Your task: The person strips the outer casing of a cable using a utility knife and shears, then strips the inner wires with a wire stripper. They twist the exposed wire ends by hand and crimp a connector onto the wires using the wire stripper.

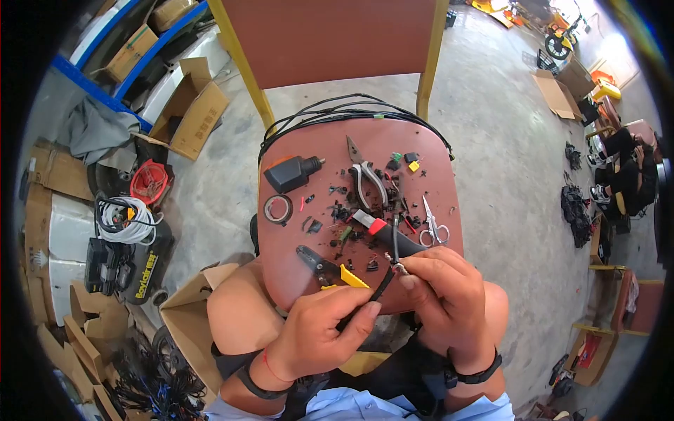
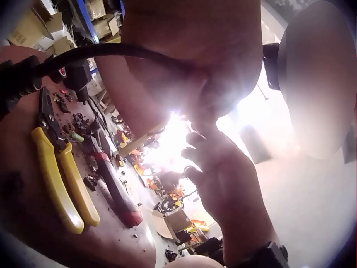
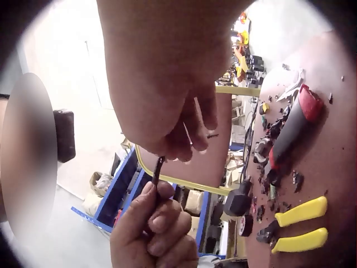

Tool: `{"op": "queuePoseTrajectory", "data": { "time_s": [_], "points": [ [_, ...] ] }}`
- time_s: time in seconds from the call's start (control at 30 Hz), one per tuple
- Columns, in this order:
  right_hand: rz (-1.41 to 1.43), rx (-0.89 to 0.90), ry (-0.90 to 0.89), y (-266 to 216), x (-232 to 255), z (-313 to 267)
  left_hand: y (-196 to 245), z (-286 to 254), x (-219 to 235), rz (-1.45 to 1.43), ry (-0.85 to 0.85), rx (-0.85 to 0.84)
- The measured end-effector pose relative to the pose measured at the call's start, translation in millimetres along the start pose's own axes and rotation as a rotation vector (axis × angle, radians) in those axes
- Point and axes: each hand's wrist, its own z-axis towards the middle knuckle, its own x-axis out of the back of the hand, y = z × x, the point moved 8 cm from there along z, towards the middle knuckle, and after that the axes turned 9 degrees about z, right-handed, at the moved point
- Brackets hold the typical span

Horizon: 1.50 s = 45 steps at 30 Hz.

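Over the front of the chair seat, my left hand [image 1: 319, 333] grips a black cable [image 1: 382, 284] between thumb and fingers. My right hand [image 1: 449, 291] pinches the stripped end of the cable, where short bare wires [image 1: 399, 269] show at the fingertips. Another black length [image 1: 395, 238] rises from that spot. In the left wrist view the cable [image 2: 106, 50] arches back to a ribbed black sleeve [image 2: 19, 81]. Yellow-handled wire strippers [image 1: 354, 276] lie just beyond my left hand. A utility knife [image 1: 397, 235] with a black and red handle lies near my right fingers.
Pliers [image 1: 368, 182], scissors [image 1: 433, 228], a tape roll [image 1: 278, 208] and a black block with a threaded neck [image 1: 291, 174] lie among scraps on the seat [image 1: 281, 245]. Coiled black cable [image 1: 330, 109] hangs round its back. Cardboard boxes [image 1: 193, 116] stand left; a person [image 1: 632, 168] sits right.
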Motion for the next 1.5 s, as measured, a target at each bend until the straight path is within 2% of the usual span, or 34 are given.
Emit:
{"op": "queuePoseTrajectory", "data": {
  "time_s": [0.13,0.33,0.43,0.83,1.27,1.37,1.5],
  "points": [
    [0.094,-0.09,-0.016,2.9,0.4,-6.7,-1.7,-0.5,-0.6,0.021,0.023,-0.004],
    [0.165,-0.085,-0.072,-0.5,-2.3,-8.2,-2.2,0.9,-3.2,0.031,0.035,-0.016],
    [0.171,-0.015,-0.04,1.2,-2.1,-8.2,-3.2,1.4,-6.2,0.02,0.034,-0.016],
    [0.192,-0.161,0.047,14.3,-2.0,-14.8,3.7,2.0,-9.8,0.129,0.107,-0.094],
    [0.437,-0.337,0.118,30.3,-7.0,-19.7,7.3,-2.7,-9.4,0.108,0.154,-0.136],
    [0.498,-0.364,0.122,31.7,-7.6,-18.6,7.7,-2.6,-9.4,0.106,0.067,-0.097],
    [0.555,-0.337,0.129,31.1,-8.2,-18.3,5.4,-3.1,-10.2,0.012,0.037,-0.079]
  ]
}}
